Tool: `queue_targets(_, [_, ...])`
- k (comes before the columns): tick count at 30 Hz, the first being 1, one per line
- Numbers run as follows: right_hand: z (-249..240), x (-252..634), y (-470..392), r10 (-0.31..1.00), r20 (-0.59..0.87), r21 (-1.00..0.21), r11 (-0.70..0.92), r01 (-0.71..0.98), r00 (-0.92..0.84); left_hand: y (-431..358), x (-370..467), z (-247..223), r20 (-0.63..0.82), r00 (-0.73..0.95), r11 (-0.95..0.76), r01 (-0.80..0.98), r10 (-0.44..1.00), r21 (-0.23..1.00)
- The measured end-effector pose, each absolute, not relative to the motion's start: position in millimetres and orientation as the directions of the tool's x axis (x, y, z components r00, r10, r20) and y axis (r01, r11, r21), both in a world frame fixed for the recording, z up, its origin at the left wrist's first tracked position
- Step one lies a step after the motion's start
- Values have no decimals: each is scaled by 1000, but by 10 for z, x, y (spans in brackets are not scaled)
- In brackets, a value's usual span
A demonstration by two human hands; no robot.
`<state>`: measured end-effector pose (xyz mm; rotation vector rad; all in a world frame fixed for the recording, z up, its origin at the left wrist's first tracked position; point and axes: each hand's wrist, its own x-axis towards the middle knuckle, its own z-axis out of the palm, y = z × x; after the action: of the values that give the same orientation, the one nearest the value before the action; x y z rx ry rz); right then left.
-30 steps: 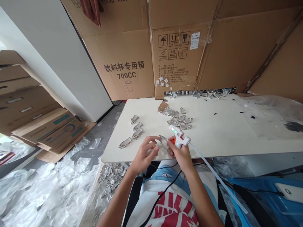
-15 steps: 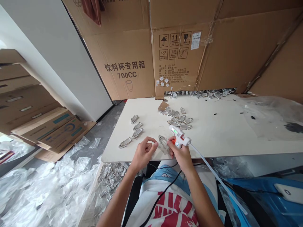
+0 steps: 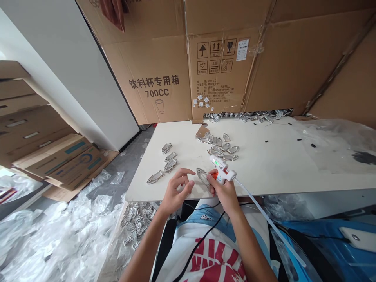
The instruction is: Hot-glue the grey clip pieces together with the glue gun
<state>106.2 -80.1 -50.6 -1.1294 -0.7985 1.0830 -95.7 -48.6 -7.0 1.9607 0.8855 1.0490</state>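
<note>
Sitting at a smooth white table (image 3: 264,172). Holding nothing in the left hand (image 3: 176,190), loosely curled. Gripping a white plastic glue gun (image 3: 221,164) with an orange trigger in the right hand (image 3: 225,192), also pinching a silver, pointed-oval metal frame (image 3: 202,176) near the left fingertips. Could twist loose, from sharing one grip.

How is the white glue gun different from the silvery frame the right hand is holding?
The glue gun is mostly white with a bit of orange; the silvery frame is metal-coloured.
The glue gun looks bigger than the frame.
The glue gun has a small green light and a long pale rod behind it; the frame shows neither.
Both are held in the right hand.
</note>
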Motion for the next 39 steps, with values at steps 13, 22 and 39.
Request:
queue_targets(13, [-536,1068,-797,953,-7,-974,62,-218,302,-479,-876,-181,137,242,-206,290,961,935])
queue_targets(22, [-551,1077,-789,957,-14,-971,56,-232,291,-489,-850,-133,274,354,-408,394,894,824])
queue_targets(39, [-505,1057,-813,954,-17,-978,46,-204,300,-494,-877,-170,172,338,-288,330,925,899])
